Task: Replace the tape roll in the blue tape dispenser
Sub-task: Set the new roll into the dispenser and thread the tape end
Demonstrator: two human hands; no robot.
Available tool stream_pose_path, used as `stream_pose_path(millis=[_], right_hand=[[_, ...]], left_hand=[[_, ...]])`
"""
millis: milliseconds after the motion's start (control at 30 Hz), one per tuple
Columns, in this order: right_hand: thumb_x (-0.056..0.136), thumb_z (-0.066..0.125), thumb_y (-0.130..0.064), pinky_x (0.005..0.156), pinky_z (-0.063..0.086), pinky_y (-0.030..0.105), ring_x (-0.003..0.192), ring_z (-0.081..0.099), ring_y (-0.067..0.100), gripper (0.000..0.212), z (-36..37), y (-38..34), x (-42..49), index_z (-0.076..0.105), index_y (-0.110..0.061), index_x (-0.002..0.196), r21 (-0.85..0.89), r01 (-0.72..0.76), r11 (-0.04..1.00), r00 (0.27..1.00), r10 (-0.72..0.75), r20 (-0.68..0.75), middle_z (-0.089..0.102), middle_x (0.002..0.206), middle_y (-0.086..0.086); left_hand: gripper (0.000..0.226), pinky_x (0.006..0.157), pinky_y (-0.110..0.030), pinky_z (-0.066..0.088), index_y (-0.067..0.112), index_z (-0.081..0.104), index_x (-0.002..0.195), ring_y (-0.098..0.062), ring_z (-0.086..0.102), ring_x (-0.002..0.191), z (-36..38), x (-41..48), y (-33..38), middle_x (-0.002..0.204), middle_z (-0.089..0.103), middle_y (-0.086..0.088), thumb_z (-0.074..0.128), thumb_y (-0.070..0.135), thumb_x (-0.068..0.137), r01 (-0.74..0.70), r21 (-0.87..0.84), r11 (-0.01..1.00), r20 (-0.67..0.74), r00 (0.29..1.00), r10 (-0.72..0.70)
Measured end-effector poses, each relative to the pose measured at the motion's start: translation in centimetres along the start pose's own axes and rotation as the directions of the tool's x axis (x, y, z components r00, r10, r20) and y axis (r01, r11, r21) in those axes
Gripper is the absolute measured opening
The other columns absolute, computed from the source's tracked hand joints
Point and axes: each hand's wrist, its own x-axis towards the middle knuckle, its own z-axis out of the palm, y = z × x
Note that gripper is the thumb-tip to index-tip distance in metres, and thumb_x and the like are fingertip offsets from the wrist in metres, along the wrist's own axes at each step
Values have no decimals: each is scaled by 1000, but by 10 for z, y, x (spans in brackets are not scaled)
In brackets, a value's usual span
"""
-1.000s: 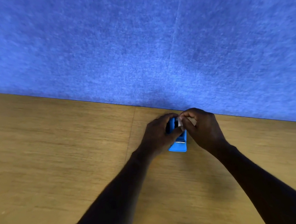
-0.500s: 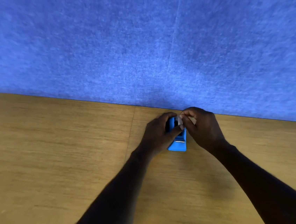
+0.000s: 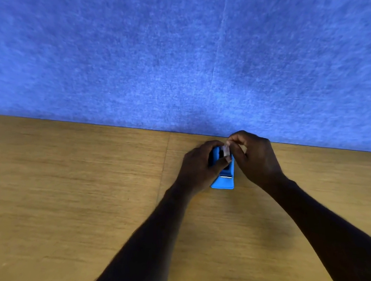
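Head view: our left hand (image 3: 199,161) grips the dispenser (image 3: 224,179); our right hand (image 3: 253,153) pinches tape (image 3: 226,149) above it, seating unfinished.

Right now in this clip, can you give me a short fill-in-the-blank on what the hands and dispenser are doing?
1. The tape dispenser is coloured ____.
2. The dispenser rests on a ____ tabletop.
3. The ____ hand grips the dispenser's side.
4. The right hand pinches a strip of ____ above the dispenser.

Missing words: blue; wooden; left; tape
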Motion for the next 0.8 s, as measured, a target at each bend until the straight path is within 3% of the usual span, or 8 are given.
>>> stream_pose_path(millis=[167, 400, 800], right_hand=[[94, 60, -15, 63, 56, 36, 76, 68, 18, 9, -2, 0, 2, 67, -10, 92, 8, -12, 1000, 1000, 13, -8, 72, 83, 3], [94, 60, -16, 63, 55, 36, 75, 69, 18, 9, -1, 0, 1, 67, -11, 92, 7, -24, 1000, 1000, 24, -3, 73, 83, 3], [96, 57, -19, 54, 48, 23, 67, 65, 10, 9, -1, 0, 2, 64, -14, 94, 26, -58, 998, 998, 57, 19, 71, 81, 1]], left_hand=[[39, 86, -38, 54, 34, 55, 119, -8, 64, 96, 0, -1, -1, 106, 67, 12, 69, 41, 83, -13, 3, 1000, 7, 1000, 13], [38, 84, -39, 54, 32, 57, 118, -8, 65, 94, 0, -2, 2, 105, 68, 10, 61, 49, 85, 2, 1, 1000, -5, 1000, -2], [43, 92, -44, 51, 31, 55, 124, -14, 64, 102, -4, -1, 6, 112, 69, 5, 65, 44, 84, 44, 29, 999, 48, 998, -46]])
